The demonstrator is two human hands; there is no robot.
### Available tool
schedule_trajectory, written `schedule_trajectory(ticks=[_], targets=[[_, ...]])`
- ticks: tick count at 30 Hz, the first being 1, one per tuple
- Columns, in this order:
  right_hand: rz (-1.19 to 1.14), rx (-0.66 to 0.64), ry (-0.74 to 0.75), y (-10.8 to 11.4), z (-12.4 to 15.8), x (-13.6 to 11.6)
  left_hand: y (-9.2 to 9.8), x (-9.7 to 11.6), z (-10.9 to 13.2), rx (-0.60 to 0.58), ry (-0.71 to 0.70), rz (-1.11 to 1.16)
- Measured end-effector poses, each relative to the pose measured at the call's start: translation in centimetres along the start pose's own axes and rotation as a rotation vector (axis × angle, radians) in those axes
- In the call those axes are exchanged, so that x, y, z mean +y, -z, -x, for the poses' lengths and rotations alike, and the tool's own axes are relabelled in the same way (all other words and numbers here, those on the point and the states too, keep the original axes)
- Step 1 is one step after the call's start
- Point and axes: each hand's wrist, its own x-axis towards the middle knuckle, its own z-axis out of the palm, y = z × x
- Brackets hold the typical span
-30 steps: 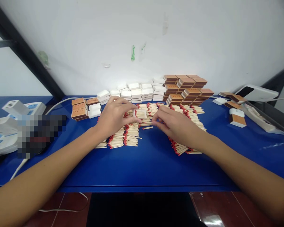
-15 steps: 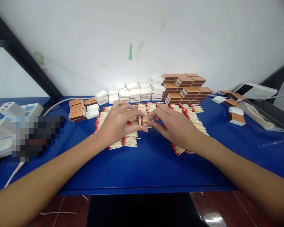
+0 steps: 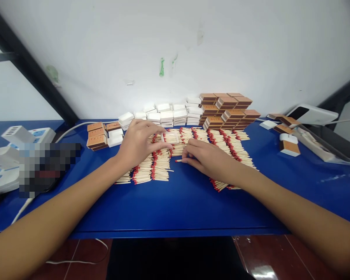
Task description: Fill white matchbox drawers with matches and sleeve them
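A wide spread of matches (image 3: 230,144) lies across the middle of the blue desk (image 3: 175,206), red heads in rows; everything else sits around that spread. The left hand (image 3: 140,142) rests over its left part, fingers bent and closed on the end of a small white tray (image 3: 170,137), thumb beneath and forefinger above; the tray sits on top of the spread, near its centre. The right hand (image 3: 208,157) lies over the spread's near edge, fingers pinched together on a loose match (image 3: 178,160) that lies on bare desk just in front of the spread, apart from the rest. Behind the spread stand white trays in stacks (image 3: 169,114); behind its right end, a pile of brown sleeves (image 3: 230,111). Left of the spread is a short stack of brown boxes (image 3: 97,136), and further left a power strip (image 3: 26,134); right of it, well apart, a single brown box (image 3: 288,146).
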Motion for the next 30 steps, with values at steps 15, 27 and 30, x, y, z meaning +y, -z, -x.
schedule_trajectory(ticks=[15,27,30], targets=[[0.048,0.285,0.024,1.2,-0.2,-2.0,-0.3,2.7,0.4,-0.038,-0.113,0.105],[0.052,0.205,0.074,0.6,-0.1,-0.8,0.4,0.9,-0.2,0.027,0.055,0.046],[0.046,0.097,0.057,0.0,0.0,-0.6,0.3,0.5,-0.2,0.027,0.061,0.022]])
